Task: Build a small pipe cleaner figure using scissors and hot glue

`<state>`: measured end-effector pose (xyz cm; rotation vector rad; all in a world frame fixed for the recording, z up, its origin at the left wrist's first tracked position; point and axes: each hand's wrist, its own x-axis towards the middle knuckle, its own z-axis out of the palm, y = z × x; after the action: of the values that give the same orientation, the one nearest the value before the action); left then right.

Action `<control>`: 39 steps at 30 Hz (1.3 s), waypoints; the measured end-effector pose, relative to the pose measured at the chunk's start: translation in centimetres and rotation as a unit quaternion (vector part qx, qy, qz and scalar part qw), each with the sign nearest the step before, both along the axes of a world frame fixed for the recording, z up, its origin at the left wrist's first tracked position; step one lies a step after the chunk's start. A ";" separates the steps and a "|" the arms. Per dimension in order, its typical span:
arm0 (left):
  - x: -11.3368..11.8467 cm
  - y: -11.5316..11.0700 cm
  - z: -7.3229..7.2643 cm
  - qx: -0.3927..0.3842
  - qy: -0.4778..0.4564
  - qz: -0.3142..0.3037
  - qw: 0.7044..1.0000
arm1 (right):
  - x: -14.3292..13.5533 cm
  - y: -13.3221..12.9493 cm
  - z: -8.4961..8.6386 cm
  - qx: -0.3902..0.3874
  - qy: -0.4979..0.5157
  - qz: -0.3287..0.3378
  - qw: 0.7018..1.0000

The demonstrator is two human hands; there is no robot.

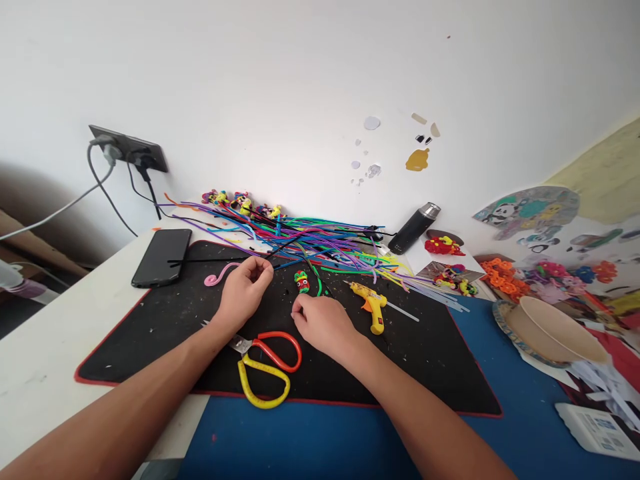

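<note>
My left hand (246, 288) is closed in a pinch above the black mat (165, 333). A thin black pipe cleaner (215, 260) runs from over the phone to its fingers. My right hand (324, 324) is also pinched, its fingertips turned down, and anything between them is hidden. Just beyond it lies a small green and red figure (302, 283) with googly eyes, beside a curved green pipe cleaner (319, 285). Scissors (265, 370) with red and yellow handles lie under my left wrist. A yellow glue gun (371, 307) rests right of my right hand.
Many coloured pipe cleaners (320, 243) are heaped along the wall. A phone (163, 257) lies at left, near a pink curl (216, 276). A black flask (414, 228) leans at the back right. Orange pieces (501, 280) and a bowl (560, 330) stand at right.
</note>
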<state>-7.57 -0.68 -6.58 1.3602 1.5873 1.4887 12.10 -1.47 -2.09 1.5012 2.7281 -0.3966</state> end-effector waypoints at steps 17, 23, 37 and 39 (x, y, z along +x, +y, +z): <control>-0.2 0.3 0.1 0.005 -0.055 0.019 0.998 | -2.2 3.8 0.3 0.016 -0.016 -0.007 1.000; -0.1 0.2 0.1 -0.003 -0.048 0.013 0.999 | -3.3 3.8 -0.3 0.033 -0.047 0.019 0.998; -0.2 0.0 0.3 0.011 -0.050 0.025 0.998 | -4.4 4.9 1.5 0.034 0.000 0.019 0.999; -0.2 -0.1 0.3 0.011 -0.054 0.029 0.998 | -5.1 5.8 1.9 0.045 0.019 0.013 0.999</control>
<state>-7.81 -0.74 -6.27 1.2321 1.5588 1.5905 7.04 4.37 -0.15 1.4900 2.8282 -0.3094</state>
